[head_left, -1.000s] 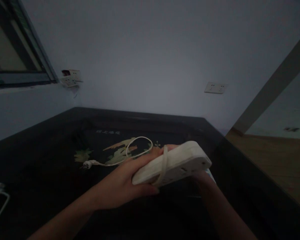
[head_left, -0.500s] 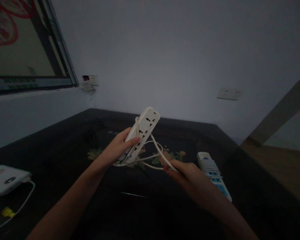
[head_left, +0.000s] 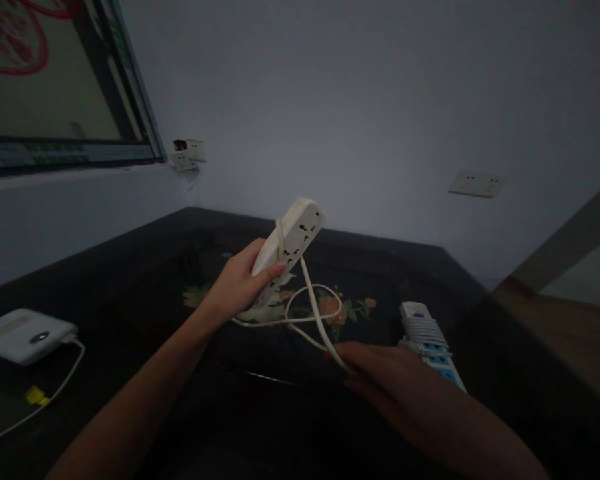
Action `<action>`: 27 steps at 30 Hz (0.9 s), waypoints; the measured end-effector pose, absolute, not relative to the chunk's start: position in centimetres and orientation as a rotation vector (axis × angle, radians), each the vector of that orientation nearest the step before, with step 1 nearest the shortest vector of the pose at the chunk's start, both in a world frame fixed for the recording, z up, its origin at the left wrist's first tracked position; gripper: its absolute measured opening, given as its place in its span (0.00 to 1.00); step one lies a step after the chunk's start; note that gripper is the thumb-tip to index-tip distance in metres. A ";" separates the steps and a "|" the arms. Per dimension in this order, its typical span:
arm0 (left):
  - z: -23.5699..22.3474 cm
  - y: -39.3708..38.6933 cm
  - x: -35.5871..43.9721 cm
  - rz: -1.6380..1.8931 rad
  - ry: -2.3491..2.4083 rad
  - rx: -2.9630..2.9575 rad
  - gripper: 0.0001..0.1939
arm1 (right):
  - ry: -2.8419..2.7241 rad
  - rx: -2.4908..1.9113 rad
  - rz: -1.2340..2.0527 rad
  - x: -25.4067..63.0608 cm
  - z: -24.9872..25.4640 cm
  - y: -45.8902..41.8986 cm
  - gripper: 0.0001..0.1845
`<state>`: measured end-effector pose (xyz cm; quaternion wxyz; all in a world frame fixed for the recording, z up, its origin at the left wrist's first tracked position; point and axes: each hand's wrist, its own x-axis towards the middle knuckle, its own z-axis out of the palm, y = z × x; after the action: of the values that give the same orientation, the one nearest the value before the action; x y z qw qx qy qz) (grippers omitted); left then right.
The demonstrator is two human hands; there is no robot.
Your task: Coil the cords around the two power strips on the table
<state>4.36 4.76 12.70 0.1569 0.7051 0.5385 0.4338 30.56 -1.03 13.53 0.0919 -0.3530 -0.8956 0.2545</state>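
A white power strip point(head_left: 300, 230) is tilted up above the dark table, gripped near its lower end by my left hand point(head_left: 247, 273). One turn of its white cord point(head_left: 314, 300) wraps around the strip's body. From the far side of the strip the cord runs down to my right hand point(head_left: 380, 373), whose fingers are closed on it. Below the strip a loose loop of cord hangs over the floral pattern point(head_left: 333, 310) on the table. The strip's lower end is partly hidden by my left thumb and hand.
Another power strip point(head_left: 430, 343) with blue sockets and a wound cord lies at the right, beyond my right hand. A white box point(head_left: 27, 335) with a cable and yellow tag point(head_left: 37, 397) rests at the left. Wall sockets point(head_left: 477, 184) are behind the table point(head_left: 220, 413).
My right hand has drawn the cord a little lower and toward me. The strip has turned, showing more of its side. The camera view has shifted slightly.
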 end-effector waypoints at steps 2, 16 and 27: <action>12.5 4.6 5.0 1.110 1.649 2.105 0.19 | -2.612 -1.005 0.672 30.3 13.6 -1.3 0.11; 12.1 -1.1 9.8 0.151 1.281 2.582 0.15 | -1.932 -0.971 0.495 32.7 14.7 1.6 0.07; 13.9 -1.8 8.6 0.706 0.985 2.395 0.18 | -1.692 -1.024 1.143 32.8 11.9 5.4 0.19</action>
<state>8.63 -1.77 13.95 0.2268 0.8690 0.3575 0.2562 32.77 5.38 11.86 0.4158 -0.4078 -0.6736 0.4551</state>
